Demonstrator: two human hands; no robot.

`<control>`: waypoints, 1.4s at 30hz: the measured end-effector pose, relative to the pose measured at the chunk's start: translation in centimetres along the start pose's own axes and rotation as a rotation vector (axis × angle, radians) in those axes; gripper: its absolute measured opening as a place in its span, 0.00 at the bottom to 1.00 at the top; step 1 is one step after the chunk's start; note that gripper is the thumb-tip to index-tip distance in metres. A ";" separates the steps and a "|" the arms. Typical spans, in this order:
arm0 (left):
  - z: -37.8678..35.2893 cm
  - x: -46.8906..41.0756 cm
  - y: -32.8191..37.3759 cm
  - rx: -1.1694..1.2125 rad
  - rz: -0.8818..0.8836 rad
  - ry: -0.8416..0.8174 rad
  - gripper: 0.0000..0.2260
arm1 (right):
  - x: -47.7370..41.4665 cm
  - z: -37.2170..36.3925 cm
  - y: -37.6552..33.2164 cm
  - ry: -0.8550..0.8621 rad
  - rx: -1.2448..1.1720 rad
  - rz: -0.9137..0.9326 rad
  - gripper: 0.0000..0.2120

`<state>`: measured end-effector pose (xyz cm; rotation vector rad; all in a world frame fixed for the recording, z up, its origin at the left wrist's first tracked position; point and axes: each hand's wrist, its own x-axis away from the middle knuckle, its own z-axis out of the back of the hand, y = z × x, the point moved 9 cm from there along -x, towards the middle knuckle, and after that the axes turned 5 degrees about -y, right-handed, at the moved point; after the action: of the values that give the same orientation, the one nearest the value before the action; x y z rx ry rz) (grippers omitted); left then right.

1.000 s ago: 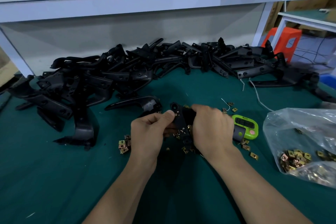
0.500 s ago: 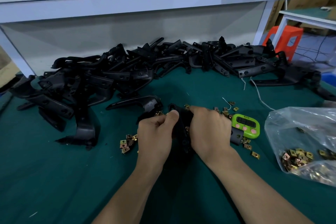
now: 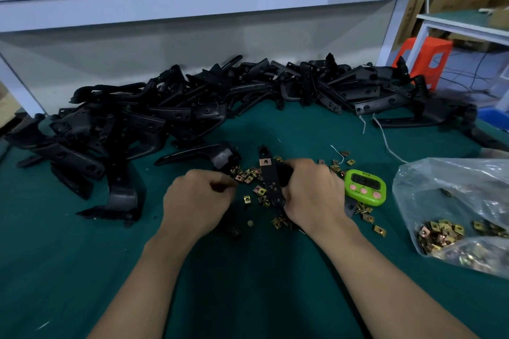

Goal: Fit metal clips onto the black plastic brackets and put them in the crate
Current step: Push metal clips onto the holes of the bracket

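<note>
A: How many hands, and what is in them?

B: Two. The right hand (image 3: 311,195), just right of centre, is clenched round one bracket (image 3: 271,181). Its flat strip stands up out of the fist, leaning a little to the left. The left hand (image 3: 198,198), just left of centre, has its fingers curled in, with the tips at the edge of the loose clips (image 3: 252,175). Whether it pinches one I cannot tell.

A: Anything fitted on that bracket?

B: One clip (image 3: 265,161), near the strip's upper end, just below the top hole.

A: And the loose clips, counted?

B: Too many to count, dozens at least. They are scattered on the counter (image 3: 82,270) between and around the two hands. More sit in one clear bag (image 3: 451,201) at the right edge.

A: Other brackets?

B: One pile (image 3: 192,110), dozens of them tangled, runs across the middle of the frame from the left edge to the right. One stray bracket (image 3: 198,153) lies apart, just up and left of the loose clips.

A: What else?

B: One green timer (image 3: 363,187), just beside the right hand. One orange stool (image 3: 424,60) in the upper right, beyond the counter.
</note>
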<state>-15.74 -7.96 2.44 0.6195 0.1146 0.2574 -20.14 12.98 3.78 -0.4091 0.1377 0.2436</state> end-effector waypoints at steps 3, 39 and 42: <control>-2.0 0.3 1.0 -0.076 -0.058 -0.164 0.10 | -0.1 0.0 0.2 -0.003 -0.004 -0.013 0.12; -4.1 2.2 4.4 1.074 0.014 -0.288 0.11 | -0.3 0.3 0.6 0.026 0.038 -0.087 0.08; -4.2 2.5 4.9 1.073 -0.005 -0.363 0.14 | -0.4 0.6 0.7 0.044 0.062 -0.094 0.09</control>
<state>-15.11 -1.09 1.86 1.7191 -0.1131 0.0536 -20.64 13.80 4.16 -0.3587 0.1685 0.1372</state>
